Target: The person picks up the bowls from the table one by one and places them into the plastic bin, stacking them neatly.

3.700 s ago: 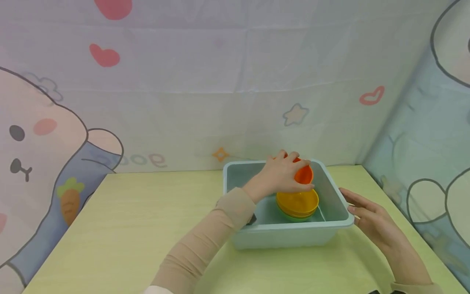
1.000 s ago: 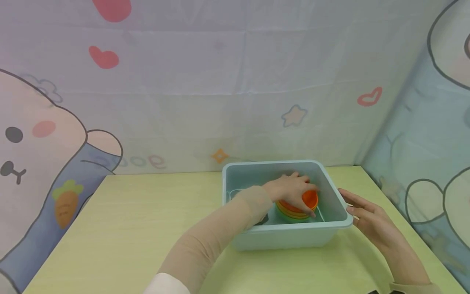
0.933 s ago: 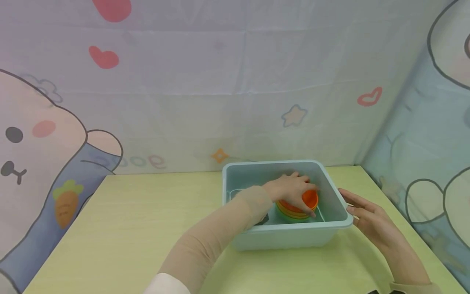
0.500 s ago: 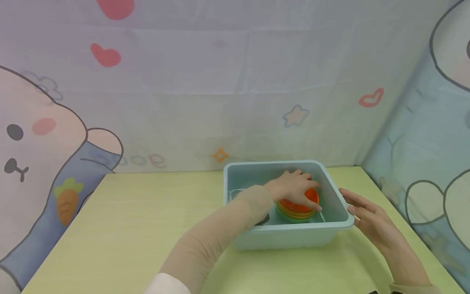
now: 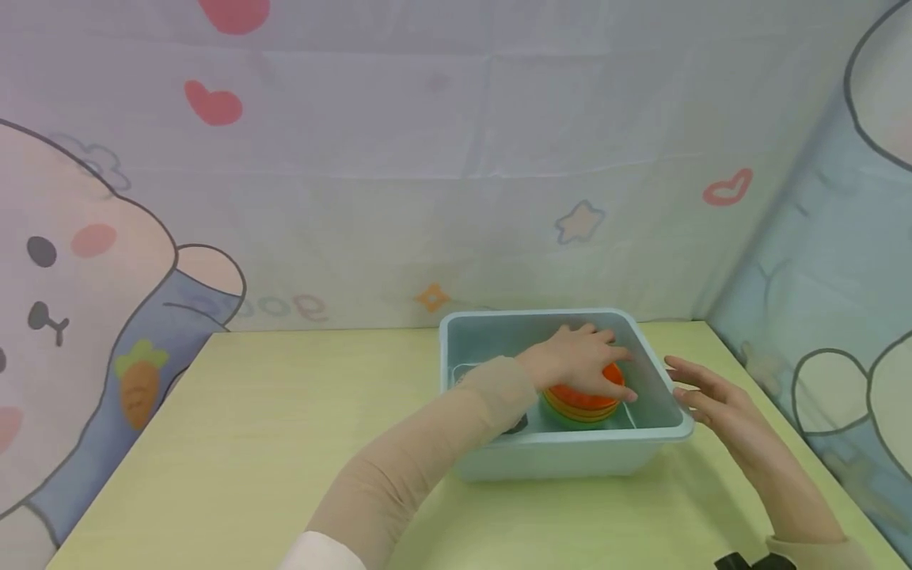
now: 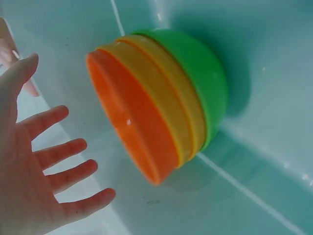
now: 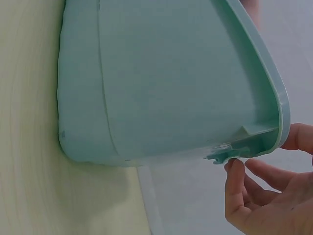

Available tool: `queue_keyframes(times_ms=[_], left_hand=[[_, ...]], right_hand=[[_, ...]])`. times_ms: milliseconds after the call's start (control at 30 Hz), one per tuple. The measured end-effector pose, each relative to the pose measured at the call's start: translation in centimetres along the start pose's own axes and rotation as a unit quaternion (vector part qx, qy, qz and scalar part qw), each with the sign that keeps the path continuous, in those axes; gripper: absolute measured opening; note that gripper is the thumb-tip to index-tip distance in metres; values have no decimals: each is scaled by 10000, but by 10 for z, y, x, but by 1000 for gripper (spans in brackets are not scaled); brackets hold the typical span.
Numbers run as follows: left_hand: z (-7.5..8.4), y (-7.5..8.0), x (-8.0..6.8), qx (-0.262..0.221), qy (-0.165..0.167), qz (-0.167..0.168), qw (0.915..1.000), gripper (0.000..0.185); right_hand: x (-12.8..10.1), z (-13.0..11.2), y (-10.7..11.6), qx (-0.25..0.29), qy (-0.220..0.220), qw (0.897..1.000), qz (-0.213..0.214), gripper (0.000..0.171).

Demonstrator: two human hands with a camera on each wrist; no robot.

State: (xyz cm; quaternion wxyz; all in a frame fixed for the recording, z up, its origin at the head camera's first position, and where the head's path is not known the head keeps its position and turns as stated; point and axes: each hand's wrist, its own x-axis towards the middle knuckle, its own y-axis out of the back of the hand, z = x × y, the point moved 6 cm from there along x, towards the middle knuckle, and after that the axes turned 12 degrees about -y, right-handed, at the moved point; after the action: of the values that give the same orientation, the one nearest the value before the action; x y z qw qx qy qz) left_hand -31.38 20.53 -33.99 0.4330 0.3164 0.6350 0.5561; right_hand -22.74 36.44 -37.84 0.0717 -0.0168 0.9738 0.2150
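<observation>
Three bowls sit nested inside a light blue tub [image 5: 556, 461]: an orange bowl [image 5: 593, 393] on top, a yellow one [image 6: 168, 100] under it and a green one [image 6: 208, 78] at the bottom. My left hand [image 5: 580, 356] hovers just above the orange bowl [image 6: 132, 122]. In the left wrist view that hand [image 6: 39, 181] is flat with its fingers spread, holding nothing and apart from the bowl. My right hand [image 5: 712, 404] is open beside the tub's right rim. Its fingertips [image 7: 234, 171] lie right at the underside of the tub's [image 7: 161, 83] lip.
The tub stands at the back right of a pale yellow-green table [image 5: 271, 443]. A small dark object [image 5: 514, 425] lies on the tub floor left of the bowls. A cartoon-printed cloth backdrop [image 5: 427, 158] closes off the back and right side.
My left hand lowered the orange bowl into the yellow one, let go and opened. The right hand drew slightly away from the tub's rim.
</observation>
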Motion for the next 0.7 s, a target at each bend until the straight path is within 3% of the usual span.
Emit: queue_keyframes(times_ms=[300, 700], left_hand=[[6, 14, -15, 212, 334, -476, 9981, 67], [8, 31, -47, 141, 379, -442, 9982, 66]], right_hand=[[-2, -10, 1, -947, 34, 9947, 404, 58], [-8, -25, -1, -1698, 356, 9807, 898, 56]])
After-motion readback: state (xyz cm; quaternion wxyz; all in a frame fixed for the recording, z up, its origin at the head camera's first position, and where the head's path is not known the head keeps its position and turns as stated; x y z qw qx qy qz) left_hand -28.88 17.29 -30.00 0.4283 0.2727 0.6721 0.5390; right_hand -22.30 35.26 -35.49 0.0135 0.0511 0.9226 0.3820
